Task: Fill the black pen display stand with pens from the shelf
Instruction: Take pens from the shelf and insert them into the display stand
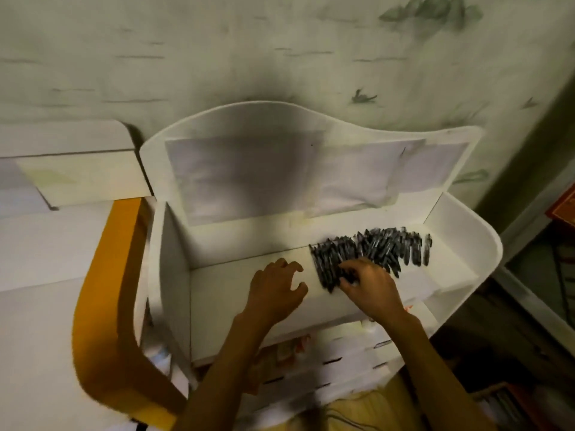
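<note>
1. A white shelf [217,287] stands against a pale wall [217,51] that has faint green leaf marks on it.
2. The shelf has a tall curved back board [280,119] and white side walls.
3. A row of dark pens [370,250] lies on the top shelf, toward its right side.
4. The pens lie side by side, packed close, and one pen sits a little apart at the right end of the row.
5. The picture is blurry, so single pens are hard to tell apart.
6. The right hand [370,286] is on the left end of the pen row.
7. Its fingers [350,270] are bent down onto the pens and touch them. I cannot tell if they are closed around a pen.
8. The left hand [273,292] is just beside the pens, on their left, over the bare white shelf.
9. Its fingers [291,265] are spread apart and curled like a claw, and they hold nothing.
10. The two hands are near each other but do not touch.
11. Both arms reach up from the bottom of the picture.
12. The black pen stand cannot be seen here.
13. Lower white shelves [351,353] with thin dark slots show under the arms.
14. An orange curved piece [105,306] runs along the left side of the shelf.
15. A second white unit [62,169] stands to the left of it.
16. Something red [564,206] shows at the right edge, too small to tell what it is.
</note>
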Available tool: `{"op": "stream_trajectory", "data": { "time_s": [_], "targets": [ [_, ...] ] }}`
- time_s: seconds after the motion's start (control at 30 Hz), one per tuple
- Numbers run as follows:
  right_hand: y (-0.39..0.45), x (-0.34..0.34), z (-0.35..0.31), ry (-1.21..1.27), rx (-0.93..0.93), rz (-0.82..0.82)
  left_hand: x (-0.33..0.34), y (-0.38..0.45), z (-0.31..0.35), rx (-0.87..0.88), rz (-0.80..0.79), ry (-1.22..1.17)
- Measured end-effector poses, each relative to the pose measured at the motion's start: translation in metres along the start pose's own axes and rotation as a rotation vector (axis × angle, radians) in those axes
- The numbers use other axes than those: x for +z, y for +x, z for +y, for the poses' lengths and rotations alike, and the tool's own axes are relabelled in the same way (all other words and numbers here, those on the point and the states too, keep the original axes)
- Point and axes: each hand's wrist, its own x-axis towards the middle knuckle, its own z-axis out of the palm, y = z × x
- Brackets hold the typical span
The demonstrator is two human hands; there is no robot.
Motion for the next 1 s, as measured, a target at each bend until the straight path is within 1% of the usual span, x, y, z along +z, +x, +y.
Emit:
{"op": "stream_trajectory", "data": {
  "time_s": [0.2, 0.4, 0.6, 0.7, 0.87, 1.0],
  "targets": [
    [0.038, 0.012, 0.052, 0.077, -0.061, -0.079, 0.042, 0.033, 0.019, -0.189, -0.012, -0.110],
    [0.075, 0.024, 0.088, 0.128, -0.127, -0.124, 0.093, 0.070, 0.036, -0.480, 0.008, -0.093],
    [0.097, 0.029, 0.115, 0.120, -0.172, -0.201, 0.118, 0.097, 0.040, -0.652, 0.050, -0.089],
    [0.106, 0.030, 0.124, 0.149, -0.204, -0.204, 0.120, 0.107, 0.040, -0.703, 0.044, -0.083],
    [0.115, 0.031, 0.132, 0.192, -0.247, -0.202, 0.121, 0.123, 0.044, -0.743, -0.014, -0.042],
    [0.120, 0.029, 0.140, 0.206, -0.267, -0.199, 0.122, 0.128, 0.042, -0.759, -0.029, 0.004]
  ]
}}
